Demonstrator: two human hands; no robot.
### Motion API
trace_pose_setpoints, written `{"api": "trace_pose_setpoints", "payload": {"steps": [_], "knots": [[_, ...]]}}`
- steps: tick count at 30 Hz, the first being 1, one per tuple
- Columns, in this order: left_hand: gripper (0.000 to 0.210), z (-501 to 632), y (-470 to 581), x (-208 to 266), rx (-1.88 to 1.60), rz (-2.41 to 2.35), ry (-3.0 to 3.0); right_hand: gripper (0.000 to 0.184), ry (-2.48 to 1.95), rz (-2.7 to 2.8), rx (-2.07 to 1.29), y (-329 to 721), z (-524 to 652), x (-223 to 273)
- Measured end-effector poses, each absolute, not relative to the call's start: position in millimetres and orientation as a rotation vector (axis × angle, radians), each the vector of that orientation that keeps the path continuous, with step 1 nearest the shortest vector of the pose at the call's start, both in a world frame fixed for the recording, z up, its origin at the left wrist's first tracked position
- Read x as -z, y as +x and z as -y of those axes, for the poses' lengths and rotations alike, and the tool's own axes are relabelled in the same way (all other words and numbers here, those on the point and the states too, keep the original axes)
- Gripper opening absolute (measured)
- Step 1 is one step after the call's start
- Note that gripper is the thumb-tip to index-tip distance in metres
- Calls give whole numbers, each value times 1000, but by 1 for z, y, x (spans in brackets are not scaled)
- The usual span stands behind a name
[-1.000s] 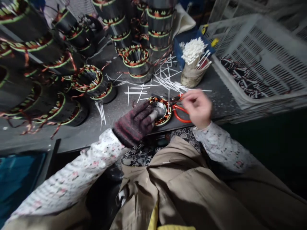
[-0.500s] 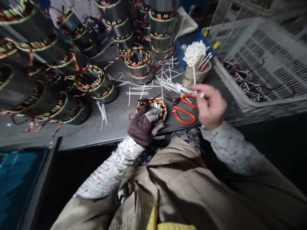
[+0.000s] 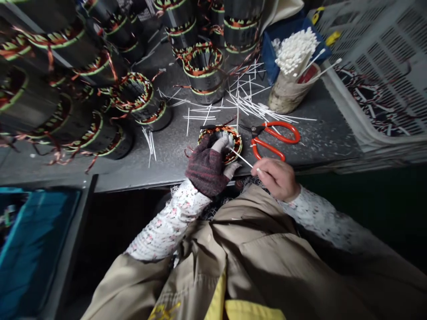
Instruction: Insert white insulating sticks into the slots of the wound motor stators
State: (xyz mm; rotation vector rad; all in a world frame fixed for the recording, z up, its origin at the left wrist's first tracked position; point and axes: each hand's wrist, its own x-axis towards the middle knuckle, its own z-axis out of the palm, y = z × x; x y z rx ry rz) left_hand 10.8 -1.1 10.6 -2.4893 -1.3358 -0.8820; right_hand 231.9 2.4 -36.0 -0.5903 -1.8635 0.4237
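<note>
My left hand (image 3: pixel 210 166), in a dark maroon knitted glove with pale fingertips, is closed over a motor stator (image 3: pixel 238 141) at the bench's front edge. The stator has copper windings and a yellow-green rim; the hand hides its left and near side. Between the thumb and finger of my bare right hand (image 3: pixel 276 178) is a thin white cable tie (image 3: pixel 243 158). Its far end reaches the stator's opening, by my left fingertips. Red-handled scissors (image 3: pixel 283 133) lie just beyond my right hand, with the blades towards the stator.
Stacked stators (image 3: pixel 56 49) fill the bench's left and back. A cup (image 3: pixel 290 95) of white ties stands before a blue bin (image 3: pixel 270 44). Loose white strips (image 3: pixel 247 106) are scattered mid-bench. To the right is a white basket (image 3: pixel 376 129) with wires; a teal crate (image 3: pixel 40 249) sits lower left.
My right hand has come down and left from beside the cup, bringing the tie to the stator. My left hand stays on the stator. The view has shifted slightly.
</note>
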Motion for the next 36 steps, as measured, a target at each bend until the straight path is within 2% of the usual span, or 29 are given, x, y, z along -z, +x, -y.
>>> {"api": "trace_pose_setpoints", "payload": {"steps": [2,4,10,16,18,20,24,31,36], "knots": [[79,1,11,-9,895,1436,-2507,16,-588,1776,-508,223,-8,33],[86,0,11,-7,879,1449,-2493,18,-575,1712,-546,220,-9,31],[84,0,10,-6,787,1392,-2405,16,-619,1821,-497,250,11,37],[86,-2,11,-1,976,1477,-2504,18,-637,1805,-546,234,-1,42],[76,-2,13,0,1237,1576,-2616,19,-652,1734,-620,219,-11,40],[54,-2,15,-1,1484,1611,-2688,20,-706,1674,-685,209,-18,34],[12,-4,16,-7,1501,1496,-2638,21,-741,1689,-698,206,-15,21],[21,-7,12,-14,1186,1486,-2685,27,-860,1914,-491,205,-21,17],[20,-8,9,-12,1132,1380,-2675,26,-900,1867,-543,202,-27,18]]}}
